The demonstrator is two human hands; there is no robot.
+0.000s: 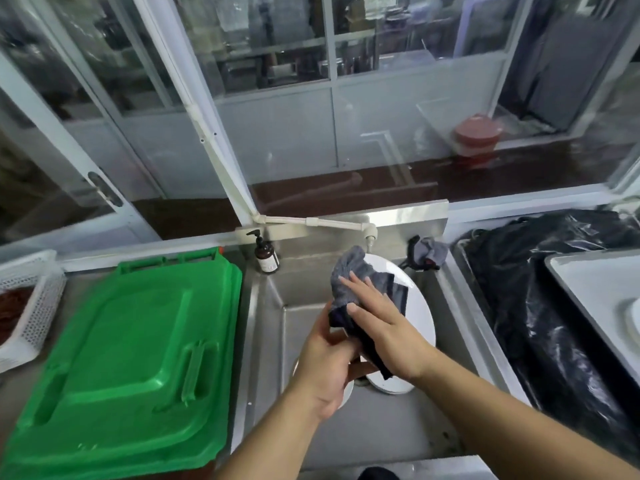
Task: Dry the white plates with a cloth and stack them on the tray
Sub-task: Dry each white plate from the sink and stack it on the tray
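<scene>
Drying is under way: over the steel sink (346, 427), the left hand (325, 362) grips a round white plate (420, 306) by its rim while the right hand (384, 327) presses a grey cloth (353, 275) flat-fingered against it. Next, probably, carrying it right to the white tray (588, 292).

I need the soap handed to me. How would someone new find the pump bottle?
Start at the steel sink. At its back left corner, beside the green lid, stands the brown pump bottle. It is the only bottle there, with a black pump.
</scene>
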